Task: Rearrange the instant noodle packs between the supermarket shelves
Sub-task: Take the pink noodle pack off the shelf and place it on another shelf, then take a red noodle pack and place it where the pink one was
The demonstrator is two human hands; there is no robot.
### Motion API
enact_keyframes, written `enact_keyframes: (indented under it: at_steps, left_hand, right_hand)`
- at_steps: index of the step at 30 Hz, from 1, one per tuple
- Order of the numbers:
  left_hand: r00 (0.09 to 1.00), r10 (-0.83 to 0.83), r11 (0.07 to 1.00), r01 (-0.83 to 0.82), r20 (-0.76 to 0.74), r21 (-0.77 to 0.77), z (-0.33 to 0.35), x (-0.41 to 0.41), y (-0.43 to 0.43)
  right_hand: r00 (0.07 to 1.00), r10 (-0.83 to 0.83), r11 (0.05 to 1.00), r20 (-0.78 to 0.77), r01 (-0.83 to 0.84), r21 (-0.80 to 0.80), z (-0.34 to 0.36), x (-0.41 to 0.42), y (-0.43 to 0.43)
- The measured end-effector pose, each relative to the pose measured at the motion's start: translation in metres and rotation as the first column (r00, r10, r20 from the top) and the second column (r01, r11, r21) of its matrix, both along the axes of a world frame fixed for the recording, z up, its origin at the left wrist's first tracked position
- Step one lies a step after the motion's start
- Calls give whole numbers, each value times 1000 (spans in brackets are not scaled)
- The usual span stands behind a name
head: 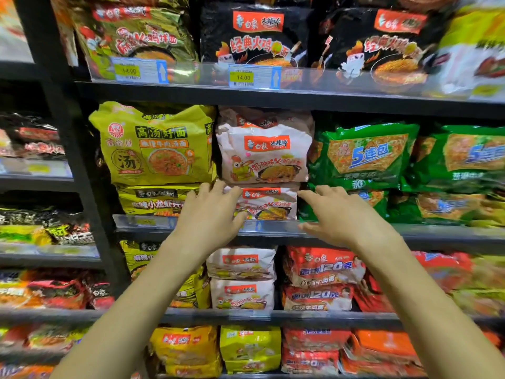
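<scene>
Two pale pink noodle packs are stacked on the middle shelf [273, 231]: the upper pink pack [265, 151] leans upright on the lower pink pack [269, 203]. My left hand [210, 212] reaches to the lower pack's left side, fingers spread, touching or just short of it. My right hand [338, 214] is at its right side, fingers spread, holding nothing. Neither hand closes on a pack.
A yellow pack [155, 149] stands left of the pink stack, green packs [366, 157] to its right. Black packs [254, 36] fill the shelf above; two more pink packs [240, 277] and red packs [322, 277] fill the shelf below. A black upright post [82, 170] divides the bays.
</scene>
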State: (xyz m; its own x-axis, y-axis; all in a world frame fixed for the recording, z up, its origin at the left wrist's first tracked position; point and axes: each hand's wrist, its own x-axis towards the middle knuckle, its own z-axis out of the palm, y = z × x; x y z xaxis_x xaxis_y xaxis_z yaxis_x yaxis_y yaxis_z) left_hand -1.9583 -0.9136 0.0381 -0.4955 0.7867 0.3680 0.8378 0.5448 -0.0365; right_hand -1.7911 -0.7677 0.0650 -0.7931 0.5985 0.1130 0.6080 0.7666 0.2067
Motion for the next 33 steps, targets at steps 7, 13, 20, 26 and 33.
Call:
enact_keyframes:
  at_steps: [7, 13, 20, 26, 33]
  left_hand:
    - [999, -24, 983, 16, -41, -181, 23, 22, -16]
    - [993, -35, 979, 12, -110, -204, 42, 43, -28]
    - [985, -102, 984, 80, -137, -156, 44, 98, -32]
    - [968, -233, 964, 218, -91, -155, 35, 175, -17]
    - [935, -351, 927, 341, -48, -154, 22, 313, 9]
  right_hand:
    - [999, -33, 999, 28, 33, -2, 18, 19, -27]
    - [999, -54, 998, 8, 54, 18, 27, 49, -49]
    - [989, -151, 986, -6, 150, -65, 24, 113, -57]
    - [977, -211, 974, -33, 207, -95, 21, 196, -60]
    - [931, -361, 926, -44, 353, -130, 6, 354, -58]
